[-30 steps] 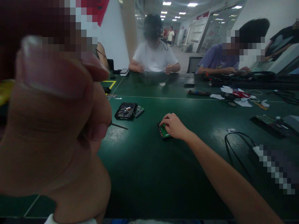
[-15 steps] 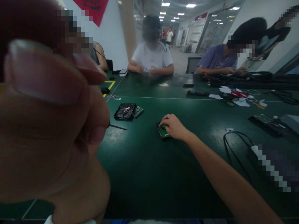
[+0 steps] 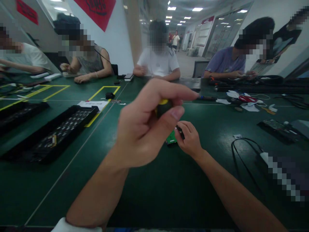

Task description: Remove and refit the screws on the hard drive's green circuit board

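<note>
My left hand (image 3: 142,129) is raised in the middle of the view, close to the camera. Its fingers are closed around a screwdriver (image 3: 163,108), of which only the yellow and black handle end shows. The shaft is hidden behind the hand. Beyond it, on the green table, lies a small hard drive (image 3: 171,139) with a green circuit board facing up. My right hand (image 3: 191,138) grips the drive's right side, thumb near and fingers curled over the far edge. My left hand covers part of the drive.
Black trays (image 3: 70,125) with small metal parts stand on the left. A sheet of paper (image 3: 94,104) lies behind them. To the right are a looped cable (image 3: 243,138), a circuit-board device (image 3: 277,129) and white and red scraps (image 3: 246,96). Several people sit across the table (image 3: 154,199).
My left hand has moved away from the camera, right and forward, towards the hard drive with the screwdriver. My right hand has shifted from the board's top to the drive's right side.
</note>
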A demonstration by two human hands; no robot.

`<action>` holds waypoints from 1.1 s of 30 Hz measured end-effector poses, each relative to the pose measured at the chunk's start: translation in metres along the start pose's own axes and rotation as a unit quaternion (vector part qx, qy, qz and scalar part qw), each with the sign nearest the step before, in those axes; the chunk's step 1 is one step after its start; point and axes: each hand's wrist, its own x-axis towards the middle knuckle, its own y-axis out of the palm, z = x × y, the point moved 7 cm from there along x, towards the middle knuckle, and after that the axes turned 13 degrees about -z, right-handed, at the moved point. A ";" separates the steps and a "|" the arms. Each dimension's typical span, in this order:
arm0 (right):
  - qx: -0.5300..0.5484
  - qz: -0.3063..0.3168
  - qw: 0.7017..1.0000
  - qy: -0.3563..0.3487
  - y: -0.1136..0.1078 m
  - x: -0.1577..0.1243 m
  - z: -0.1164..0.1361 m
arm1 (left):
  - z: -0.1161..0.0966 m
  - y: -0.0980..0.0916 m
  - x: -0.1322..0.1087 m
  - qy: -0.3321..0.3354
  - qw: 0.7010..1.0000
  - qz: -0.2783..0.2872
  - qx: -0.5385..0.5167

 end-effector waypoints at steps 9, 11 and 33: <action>0.064 0.015 0.997 0.041 -0.016 -0.009 0.021 | 0.092 0.057 -0.037 -0.033 0.998 0.050 0.021; 0.067 0.001 0.996 0.051 -0.021 -0.008 0.022 | 0.095 0.058 -0.041 -0.038 0.998 0.033 0.023; 0.204 -0.091 0.945 0.240 -0.034 -0.016 -0.001 | 0.134 0.068 -0.133 -0.311 0.949 0.022 -0.041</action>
